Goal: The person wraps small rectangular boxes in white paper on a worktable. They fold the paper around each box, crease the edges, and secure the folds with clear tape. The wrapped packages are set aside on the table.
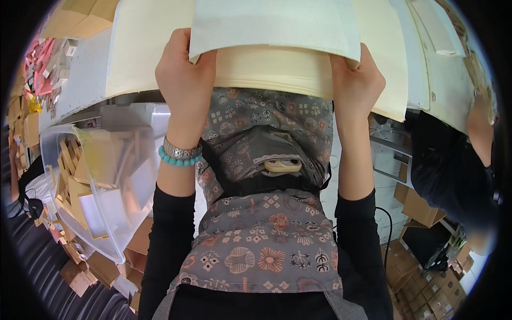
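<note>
A pale sheet (274, 26), perhaps paper or thin card, bows upward between my hands. My left hand (186, 66) grips its near left corner, thumb and fingers pinched around the edge. At the near right corner my right hand (352, 76) holds it the same way. Beneath the raised sheet lie cream sheets (272, 70), stacked at the front edge of the worktable. More of this cream material (140, 48) spreads out to both sides under my hands. The far edge of the held sheet is cut off by the top of the view.
At left stands a clear plastic bin (138, 160) holding cardboard pieces (76, 188). Pink packaging and small boxes (40, 72) crowd the table's far left. Another person's arm (480, 128) reaches the table at right. Stacked cartons (432, 296) stand on the floor at lower right.
</note>
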`<state>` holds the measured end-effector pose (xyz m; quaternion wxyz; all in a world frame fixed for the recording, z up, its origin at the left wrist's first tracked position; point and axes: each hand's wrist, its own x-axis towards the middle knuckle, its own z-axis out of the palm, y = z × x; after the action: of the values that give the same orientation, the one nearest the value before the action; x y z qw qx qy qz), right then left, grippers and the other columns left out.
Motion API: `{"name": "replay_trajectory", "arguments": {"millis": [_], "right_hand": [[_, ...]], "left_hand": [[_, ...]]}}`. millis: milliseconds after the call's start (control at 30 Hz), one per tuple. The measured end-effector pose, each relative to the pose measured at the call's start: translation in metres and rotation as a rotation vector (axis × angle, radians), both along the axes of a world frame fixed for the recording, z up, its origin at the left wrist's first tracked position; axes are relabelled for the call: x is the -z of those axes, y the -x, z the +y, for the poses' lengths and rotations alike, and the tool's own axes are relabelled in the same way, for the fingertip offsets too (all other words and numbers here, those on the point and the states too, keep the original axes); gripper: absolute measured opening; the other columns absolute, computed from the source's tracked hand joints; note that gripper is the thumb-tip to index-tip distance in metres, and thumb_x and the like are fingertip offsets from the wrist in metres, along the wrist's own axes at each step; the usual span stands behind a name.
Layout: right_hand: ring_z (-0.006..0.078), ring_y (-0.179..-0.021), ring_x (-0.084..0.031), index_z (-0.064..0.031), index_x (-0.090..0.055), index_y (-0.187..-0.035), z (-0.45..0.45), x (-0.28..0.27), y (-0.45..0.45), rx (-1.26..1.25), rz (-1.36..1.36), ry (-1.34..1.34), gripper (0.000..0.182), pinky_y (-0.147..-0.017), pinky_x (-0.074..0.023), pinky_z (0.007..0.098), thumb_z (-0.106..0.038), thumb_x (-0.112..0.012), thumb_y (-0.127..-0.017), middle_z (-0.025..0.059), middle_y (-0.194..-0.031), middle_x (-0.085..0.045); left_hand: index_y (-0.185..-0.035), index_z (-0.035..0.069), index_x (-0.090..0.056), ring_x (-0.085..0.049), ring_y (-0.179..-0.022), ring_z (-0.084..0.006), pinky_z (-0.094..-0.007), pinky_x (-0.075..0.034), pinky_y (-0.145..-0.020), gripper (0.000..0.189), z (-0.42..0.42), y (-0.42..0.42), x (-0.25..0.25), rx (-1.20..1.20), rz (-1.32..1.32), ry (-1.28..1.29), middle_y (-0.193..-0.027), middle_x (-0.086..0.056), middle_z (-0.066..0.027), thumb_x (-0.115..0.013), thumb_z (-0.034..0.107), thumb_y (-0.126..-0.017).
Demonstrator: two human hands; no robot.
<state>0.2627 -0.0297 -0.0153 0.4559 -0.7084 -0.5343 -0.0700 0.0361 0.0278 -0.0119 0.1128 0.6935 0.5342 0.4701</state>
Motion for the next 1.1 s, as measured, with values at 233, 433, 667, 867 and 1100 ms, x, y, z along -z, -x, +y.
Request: {"name": "replay_trajectory", "arguments": {"millis": [233, 433, 667, 867, 1100], "right_hand": [[0.0241, -0.048, -0.051, -0.0039, -0.054, -0.070, 0.013, 0.009, 0.002, -0.026, -0.103, -0.154, 0.019, -0.046, -0.0418, 0.0328, -0.004, -0.073, -0.073, 0.0090, -0.058, -0.055], [0.0291, -0.062, -0.063, -0.0043, -0.061, -0.081, 0.002, 0.000, -0.001, 0.022, -0.038, 0.052, 0.013, -0.056, -0.0492, 0.0345, -0.005, -0.072, -0.075, 0.0120, -0.071, -0.065], [0.0205, -0.095, -0.068, -0.0034, -0.068, -0.116, 0.075, -0.051, -0.072, -0.112, 0.490, 0.182, 0.033, -0.083, -0.0517, 0.0298, -0.012, -0.066, -0.085, 0.0140, -0.103, -0.072], [0.0181, -0.105, -0.061, 0.0037, -0.061, -0.123, 0.060, -0.070, -0.123, -0.168, 0.905, 0.261, 0.047, -0.088, -0.0497, 0.0310, -0.034, -0.058, -0.096, 0.0119, -0.113, -0.066], [0.0189, -0.116, -0.056, 0.0022, -0.056, -0.130, 0.072, -0.097, -0.063, -0.422, 0.789, 0.580, 0.058, -0.100, -0.0445, 0.0357, -0.021, -0.079, -0.082, 0.0136, -0.120, -0.064]], "left_hand": [[-0.097, 0.004, -0.063, -0.064, -0.073, -0.0259, -0.0336, -0.051, -0.067, 0.022, 0.003, -0.006, 0.007, -0.040, 0.079, -0.115, -0.084, -0.066, -0.0102, -0.071, 0.005, -0.076], [-0.098, 0.002, -0.063, -0.064, -0.072, -0.0181, -0.0295, -0.050, -0.066, 0.020, -0.003, 0.006, -0.010, 0.027, 0.017, 0.079, -0.082, -0.067, -0.0088, -0.071, 0.006, -0.080], [-0.106, 0.003, -0.064, -0.066, -0.078, -0.0286, -0.0343, -0.051, -0.063, 0.043, -0.089, -0.043, -0.066, 0.666, 0.178, 0.265, -0.093, -0.067, -0.0134, -0.080, 0.028, -0.075], [-0.136, 0.007, -0.053, -0.058, -0.118, -0.0270, -0.0359, -0.049, -0.092, 0.060, 0.004, 0.041, -0.142, 0.310, 0.211, 0.206, -0.132, -0.060, -0.0120, -0.076, 0.015, -0.081], [-0.152, 0.000, -0.026, -0.038, -0.138, -0.0266, -0.0379, -0.034, -0.109, 0.087, 0.061, 0.046, -0.091, 0.846, -0.019, 0.785, -0.152, -0.036, -0.0180, -0.075, 0.024, -0.084]]}}
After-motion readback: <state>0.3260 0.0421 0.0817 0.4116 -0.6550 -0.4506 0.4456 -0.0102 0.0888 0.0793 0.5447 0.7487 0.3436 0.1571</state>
